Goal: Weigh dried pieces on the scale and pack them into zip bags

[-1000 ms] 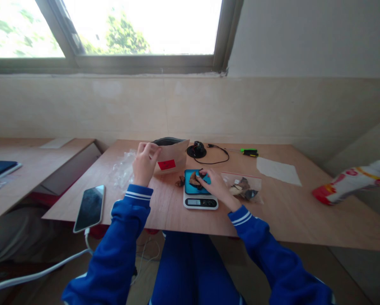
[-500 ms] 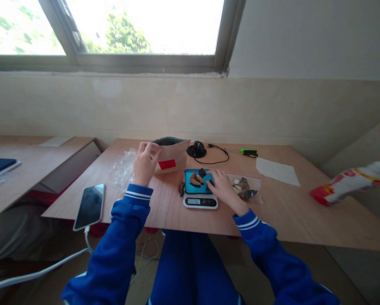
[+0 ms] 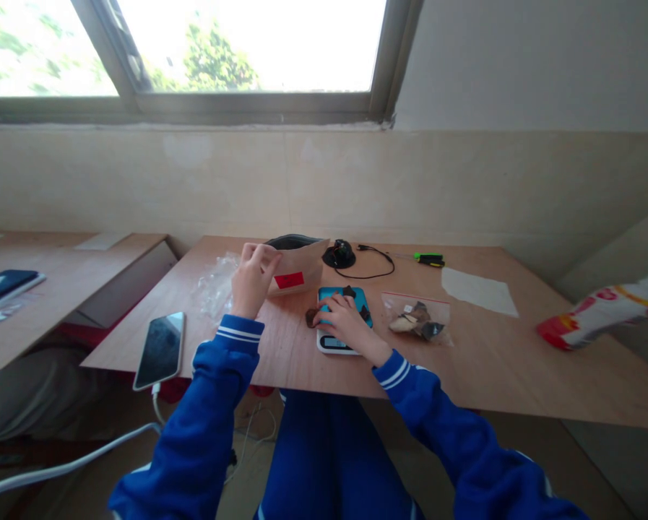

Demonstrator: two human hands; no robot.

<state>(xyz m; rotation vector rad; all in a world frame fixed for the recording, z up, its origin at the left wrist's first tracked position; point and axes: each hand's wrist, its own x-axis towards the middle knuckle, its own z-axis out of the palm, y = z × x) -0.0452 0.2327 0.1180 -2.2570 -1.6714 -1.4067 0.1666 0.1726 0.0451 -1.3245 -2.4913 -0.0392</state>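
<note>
My left hand (image 3: 254, 280) pinches the upper left edge of a brown paper pouch (image 3: 313, 269) with a red label; its mouth gapes and its inside is dark. My right hand (image 3: 345, 320) reaches across a small white kitchen scale (image 3: 322, 342) with a blue top. Its fingertips close on a dried brown piece (image 3: 310, 317) at the scale's left side. Dark dried pieces (image 3: 348, 291) show on the blue plate, others being hidden under the hand. To the right lies a clear zip bag (image 3: 418, 319) holding more brown and dark pieces.
Behind the scale are a black round-based device (image 3: 339, 254) with a cable (image 3: 371, 275) and a green-black screwdriver (image 3: 430, 259). Crumpled clear plastic (image 3: 215, 287) and a phone (image 3: 160, 349) on a cord lie left. White paper (image 3: 480, 292) and a tilted bottle (image 3: 599, 310) are right.
My right hand has moved left across the scale, from its right side to the brown piece at its left edge. My left hand keeps its grip on the pouch.
</note>
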